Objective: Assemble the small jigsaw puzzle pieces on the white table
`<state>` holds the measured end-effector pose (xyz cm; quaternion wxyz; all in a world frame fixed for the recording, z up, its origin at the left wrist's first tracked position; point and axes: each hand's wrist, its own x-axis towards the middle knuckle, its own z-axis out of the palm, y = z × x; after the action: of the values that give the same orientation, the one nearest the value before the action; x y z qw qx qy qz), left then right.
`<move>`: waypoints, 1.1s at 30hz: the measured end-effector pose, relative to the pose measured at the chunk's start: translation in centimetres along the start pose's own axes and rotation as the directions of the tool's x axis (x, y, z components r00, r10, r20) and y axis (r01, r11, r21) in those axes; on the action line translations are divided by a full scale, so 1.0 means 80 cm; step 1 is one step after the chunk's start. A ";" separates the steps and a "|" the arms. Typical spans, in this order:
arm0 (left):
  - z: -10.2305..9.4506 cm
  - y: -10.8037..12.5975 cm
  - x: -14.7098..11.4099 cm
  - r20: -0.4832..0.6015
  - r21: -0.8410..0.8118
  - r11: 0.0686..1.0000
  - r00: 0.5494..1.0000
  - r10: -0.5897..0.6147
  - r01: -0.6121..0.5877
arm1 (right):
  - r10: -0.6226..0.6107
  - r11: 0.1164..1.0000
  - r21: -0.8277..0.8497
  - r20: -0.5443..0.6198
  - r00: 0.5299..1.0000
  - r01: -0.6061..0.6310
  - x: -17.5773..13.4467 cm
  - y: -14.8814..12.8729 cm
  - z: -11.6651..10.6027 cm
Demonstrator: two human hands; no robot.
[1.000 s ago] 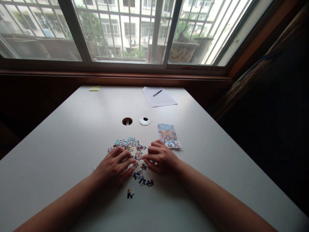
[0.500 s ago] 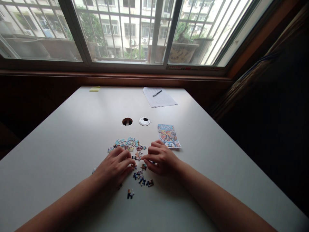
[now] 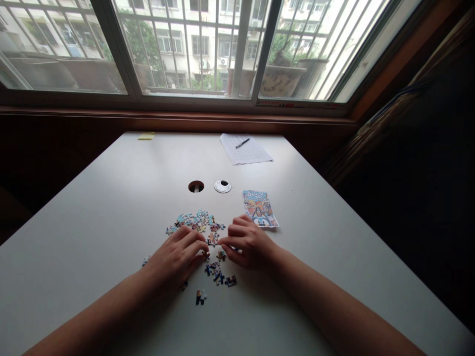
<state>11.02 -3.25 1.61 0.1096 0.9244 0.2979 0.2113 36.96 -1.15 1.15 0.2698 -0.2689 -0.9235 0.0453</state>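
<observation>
Small jigsaw puzzle pieces (image 3: 193, 220) lie in a loose heap on the white table. My left hand (image 3: 181, 249) rests at the near left of the heap, fingers curled. At its fingertips is a small brown puzzle piece (image 3: 206, 255), which it seems to pinch. My right hand (image 3: 248, 242) is opposite, its index fingertip at the edge of a few orange pieces that look joined (image 3: 213, 239). Its thumb is apart from that finger. Closer to me are a dark cluster of pieces (image 3: 214, 271) and a separate joined pair (image 3: 201, 297). My palms hide some pieces.
A colourful picture sheet (image 3: 260, 207) lies just beyond my right hand. Farther back are a round cable hole (image 3: 196, 186), its metal cover (image 3: 222, 186), paper sheets (image 3: 245, 154) with a pen (image 3: 242, 143), and a yellow note (image 3: 146, 136). A barred window stands behind the table.
The fingers of my left hand have shifted slightly over the pieces at their tips, covering a dark one that showed beside them. My right hand stays almost still.
</observation>
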 end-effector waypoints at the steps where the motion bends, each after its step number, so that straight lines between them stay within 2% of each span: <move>1: 0.000 0.000 0.000 0.001 -0.007 1.000 1.000 0.007 -0.007 | -0.001 1.000 -0.001 0.001 1.000 0.001 0.000 0.000 0.000; 10: 0.000 -0.004 0.003 0.033 -0.011 0.999 0.998 0.050 -0.049 | -0.005 1.000 0.005 -0.006 1.000 0.005 0.000 0.001 0.000; 23: -0.004 -0.009 0.000 -0.006 -0.080 0.996 0.999 0.037 -0.037 | 0.002 1.000 0.003 -0.009 1.000 -0.002 0.000 0.001 0.000; 27: -0.011 -0.008 0.001 -0.030 -0.163 0.986 0.999 0.017 -0.022 | 0.002 1.000 0.009 -0.016 1.000 -0.002 0.000 0.000 0.000; 33: -0.015 -0.014 0.004 -0.039 -0.379 0.925 0.998 -0.044 0.026 | 0.008 1.000 0.002 -0.017 1.000 -0.008 0.001 0.000 0.000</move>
<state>10.15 -2.06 2.38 0.2825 0.8753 0.2704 0.2845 36.92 -1.11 1.19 0.2779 -0.2729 -0.9199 0.0449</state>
